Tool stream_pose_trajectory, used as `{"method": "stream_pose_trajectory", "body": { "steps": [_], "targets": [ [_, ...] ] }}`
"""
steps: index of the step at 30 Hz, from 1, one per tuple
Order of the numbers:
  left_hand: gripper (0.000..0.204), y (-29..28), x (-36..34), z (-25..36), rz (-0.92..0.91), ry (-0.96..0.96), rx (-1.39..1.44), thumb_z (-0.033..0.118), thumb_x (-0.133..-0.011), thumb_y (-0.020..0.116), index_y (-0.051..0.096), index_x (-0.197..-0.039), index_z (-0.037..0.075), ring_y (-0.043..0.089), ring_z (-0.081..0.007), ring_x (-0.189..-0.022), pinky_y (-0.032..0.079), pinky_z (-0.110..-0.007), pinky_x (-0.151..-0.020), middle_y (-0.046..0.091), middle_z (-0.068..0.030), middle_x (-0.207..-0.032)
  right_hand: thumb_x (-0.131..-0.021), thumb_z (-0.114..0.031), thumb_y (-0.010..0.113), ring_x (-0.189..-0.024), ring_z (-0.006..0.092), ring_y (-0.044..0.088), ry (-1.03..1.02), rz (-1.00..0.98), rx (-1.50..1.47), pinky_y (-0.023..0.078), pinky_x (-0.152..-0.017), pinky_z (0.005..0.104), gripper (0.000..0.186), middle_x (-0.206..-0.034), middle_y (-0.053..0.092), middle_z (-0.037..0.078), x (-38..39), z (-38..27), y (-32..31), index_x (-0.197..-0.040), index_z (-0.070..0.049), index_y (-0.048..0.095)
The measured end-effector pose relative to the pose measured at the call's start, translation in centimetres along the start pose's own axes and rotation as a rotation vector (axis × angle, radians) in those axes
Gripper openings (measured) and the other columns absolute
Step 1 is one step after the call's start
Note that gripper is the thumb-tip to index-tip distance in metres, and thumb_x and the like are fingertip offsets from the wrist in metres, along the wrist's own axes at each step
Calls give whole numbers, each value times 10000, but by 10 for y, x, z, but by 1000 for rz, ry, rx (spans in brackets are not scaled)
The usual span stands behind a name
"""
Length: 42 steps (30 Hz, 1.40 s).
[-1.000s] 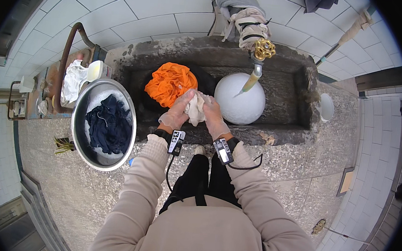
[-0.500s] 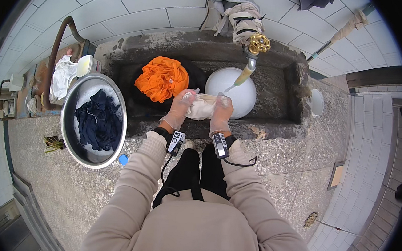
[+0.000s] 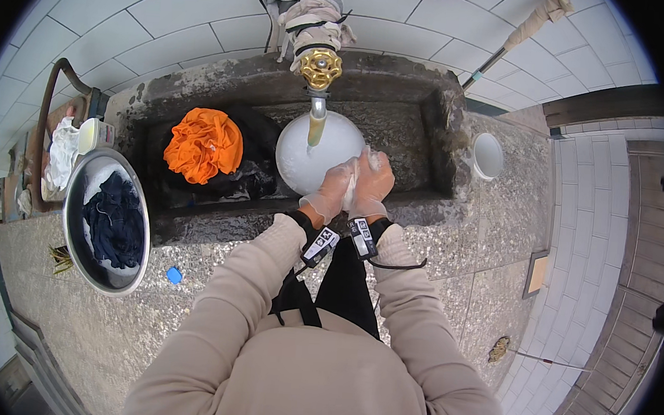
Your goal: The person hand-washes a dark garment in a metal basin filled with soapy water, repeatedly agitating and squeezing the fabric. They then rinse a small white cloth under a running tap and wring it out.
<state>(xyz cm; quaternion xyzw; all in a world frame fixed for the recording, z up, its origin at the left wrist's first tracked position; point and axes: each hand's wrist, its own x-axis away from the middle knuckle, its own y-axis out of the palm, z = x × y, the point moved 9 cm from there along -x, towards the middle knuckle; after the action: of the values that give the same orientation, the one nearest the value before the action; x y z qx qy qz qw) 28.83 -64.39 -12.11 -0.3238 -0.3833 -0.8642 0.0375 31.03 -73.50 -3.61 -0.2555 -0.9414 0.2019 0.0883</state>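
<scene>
My left hand point(image 3: 331, 189) and my right hand point(image 3: 374, 183), both in thin clear gloves, are pressed close together over the sink's front edge. Bunched between them is a white cloth point(image 3: 349, 193), mostly covered by my closed fingers. Just beyond, partly behind my left hand, a white basin point(image 3: 295, 160) sits in the dark stone sink point(image 3: 388, 83). Water runs into this basin from a tap with a yellowish spout point(image 3: 316, 131) and a brass wheel handle point(image 3: 321, 68). An orange garment point(image 3: 203, 145) lies left of the basin, beside dark cloth.
At the left, a metal bowl point(image 3: 77, 246) holds dark blue clothing point(image 3: 118, 222) in suds. A white tub point(image 3: 104, 135) and white cloth point(image 3: 62, 153) are beside it. A small white bucket point(image 3: 487, 156) stands right of the sink. A blue object point(image 3: 174, 275) lies on the floor.
My hands have come together and swung rightward past the basin, squeezing the white cloth that was stretched between them. The whole view has shifted, moving the sink leftward in the picture.
</scene>
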Motion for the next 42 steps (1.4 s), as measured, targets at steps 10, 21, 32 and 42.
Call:
{"method": "stream_pose_trajectory", "body": {
  "steps": [10, 21, 32, 42],
  "targets": [
    [215, 64, -36, -17, 26, 115, 175, 261, -923, 489, 589, -943, 72, 577, -167, -743, 495, -319, -665, 604, -44, -878, -756, -322, 648, -676, 376, 602, -313, -292, 213, 476, -606, 420, 279, -698, 618, 188, -65, -15, -20, -753, -45, 618],
    [295, 103, -11, 29, -11, 413, -245, 226, -868, 604, 541, -1116, 78, 554, -194, -1017, 456, -310, -884, 563, -89, -1124, -867, -227, 587, -1027, 242, 558, 156, -668, -669, 429, -925, 365, 343, -1084, 582, 127, -129, 28, -27, -1120, -3, 528],
    [445, 91, -34, -4, -43, 203, 302, 19, -822, 569, 419, -1234, 95, 504, -244, -1110, 437, -428, -943, 501, -90, -1187, -869, -49, 531, -920, 274, 602, 38, -649, -574, 472, -814, 373, 221, -1008, 607, 116, -131, 20, -36, -1089, -51, 509],
    [377, 105, -38, 12, 278, 729, -345, 412, -896, 521, 533, -1107, 100, 533, -169, -1005, 454, -308, -865, 574, -36, -1035, -764, -286, 685, -678, 366, 588, -675, -538, -5, 470, -597, 416, 267, -768, 598, 145, -77, -41, -41, -802, -62, 544]
  ]
}}
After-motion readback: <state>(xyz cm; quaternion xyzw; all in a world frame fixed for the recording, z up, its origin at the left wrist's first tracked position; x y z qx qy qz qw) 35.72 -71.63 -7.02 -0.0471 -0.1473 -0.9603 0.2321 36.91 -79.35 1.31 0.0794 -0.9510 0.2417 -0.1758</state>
